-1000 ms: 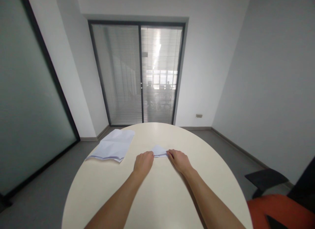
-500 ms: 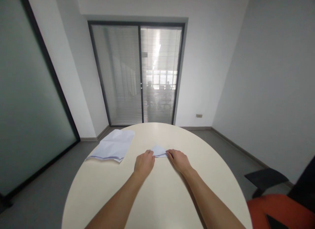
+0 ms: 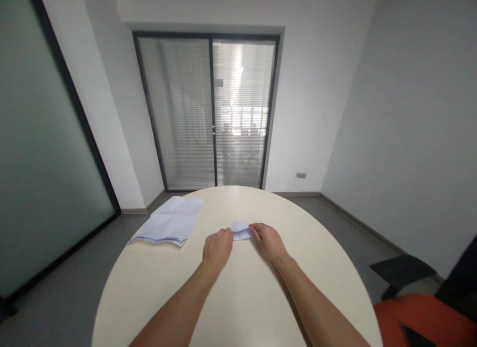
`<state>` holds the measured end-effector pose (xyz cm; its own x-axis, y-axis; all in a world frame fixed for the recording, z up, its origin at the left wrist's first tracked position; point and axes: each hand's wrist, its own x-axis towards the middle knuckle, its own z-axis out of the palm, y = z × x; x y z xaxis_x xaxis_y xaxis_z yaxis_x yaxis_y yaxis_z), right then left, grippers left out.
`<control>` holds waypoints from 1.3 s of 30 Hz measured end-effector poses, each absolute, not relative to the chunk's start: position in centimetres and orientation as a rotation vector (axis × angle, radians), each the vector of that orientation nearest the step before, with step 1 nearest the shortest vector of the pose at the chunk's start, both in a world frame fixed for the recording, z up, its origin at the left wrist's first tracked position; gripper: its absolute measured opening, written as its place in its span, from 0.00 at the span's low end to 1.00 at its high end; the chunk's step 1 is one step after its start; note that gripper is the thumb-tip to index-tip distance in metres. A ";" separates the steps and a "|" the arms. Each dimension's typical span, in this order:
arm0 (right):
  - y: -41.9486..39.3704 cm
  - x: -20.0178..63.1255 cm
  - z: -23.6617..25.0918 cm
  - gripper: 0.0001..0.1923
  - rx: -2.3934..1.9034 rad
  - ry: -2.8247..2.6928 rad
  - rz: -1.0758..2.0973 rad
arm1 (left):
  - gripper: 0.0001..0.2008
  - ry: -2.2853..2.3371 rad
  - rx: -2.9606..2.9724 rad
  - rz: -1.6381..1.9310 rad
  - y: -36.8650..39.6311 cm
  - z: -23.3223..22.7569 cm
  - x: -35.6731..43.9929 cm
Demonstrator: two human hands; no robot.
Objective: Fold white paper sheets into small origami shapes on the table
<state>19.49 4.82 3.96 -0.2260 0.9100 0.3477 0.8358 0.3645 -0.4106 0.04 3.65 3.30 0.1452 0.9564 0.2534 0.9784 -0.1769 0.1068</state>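
A small folded sheet of white paper (image 3: pixel 241 232) lies on the round cream table (image 3: pixel 238 292), between my two hands. My left hand (image 3: pixel 219 245) has its fingers closed on the paper's left end. At the right end, my right hand (image 3: pixel 269 240) pinches the paper between thumb and fingers. The paper's near strip is raised a little and shows a crease along its length. Both ends of it are hidden under my fingers.
A stack of creased white sheets (image 3: pixel 172 218) rests at the table's left far edge. An orange chair (image 3: pixel 425 317) with a black armrest (image 3: pixel 404 272) stands at the right. Beyond the table is a glass partition with blinds (image 3: pixel 208 113).
The near strip of the paper has lifted and shows wider, and its pointed back part looks lower. My right hand has shifted slightly left and up.
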 end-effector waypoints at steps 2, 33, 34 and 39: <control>5.0 19.4 3.8 0.19 -1.468 -2.067 0.188 | 0.18 -1.969 -2.305 -0.386 3.7 3.4 0.0; 4.9 19.1 3.7 0.18 -1.147 -1.841 0.351 | 0.19 -2.200 -2.161 -0.759 3.8 4.5 -0.4; 4.8 19.1 3.9 0.17 -1.151 -1.861 0.329 | 0.19 -2.217 -2.162 -0.828 4.0 4.3 -0.4; 4.5 18.8 4.2 0.19 -1.139 -1.980 0.265 | 0.18 -2.281 -2.183 -1.242 5.0 3.5 -0.6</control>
